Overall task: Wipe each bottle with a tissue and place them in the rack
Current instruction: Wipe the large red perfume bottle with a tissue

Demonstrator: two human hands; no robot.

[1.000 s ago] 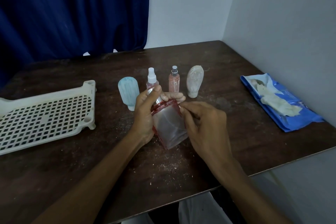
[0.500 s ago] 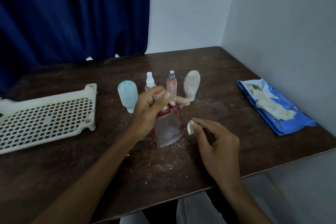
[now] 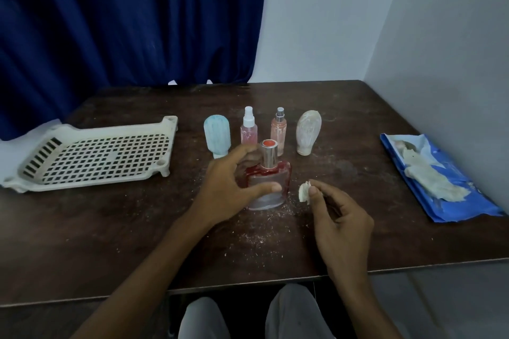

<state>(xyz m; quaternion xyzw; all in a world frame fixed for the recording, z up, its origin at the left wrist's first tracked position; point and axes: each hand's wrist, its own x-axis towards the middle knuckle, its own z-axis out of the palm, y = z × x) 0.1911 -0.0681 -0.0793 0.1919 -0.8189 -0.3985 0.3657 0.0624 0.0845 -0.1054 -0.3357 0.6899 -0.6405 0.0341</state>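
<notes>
A dusty red perfume bottle [image 3: 271, 173] with a silver cap stands upright on the dark wooden table [image 3: 358, 124]. My left hand [image 3: 228, 187] holds it, thumb across the front and fingers behind. Just right of the bottle and apart from it, my right hand [image 3: 338, 223] pinches a small wad of tissue [image 3: 303, 192]. Behind stand a pale blue bottle [image 3: 217, 135], a pink spray bottle [image 3: 249, 129], an orange-pink spray bottle [image 3: 279, 129] and a beige bottle [image 3: 308, 132]. The white perforated rack [image 3: 96, 157] lies at the left with nothing in it.
A blue pack of wipes [image 3: 435, 179] with a tissue sticking out lies at the right near the wall. White crumbs and dust are scattered on the table around the red bottle. A blue curtain hangs behind the table.
The red bottle went from tilted between both hands to upright on the table. My right hand drew away to the right with the tissue wad.
</notes>
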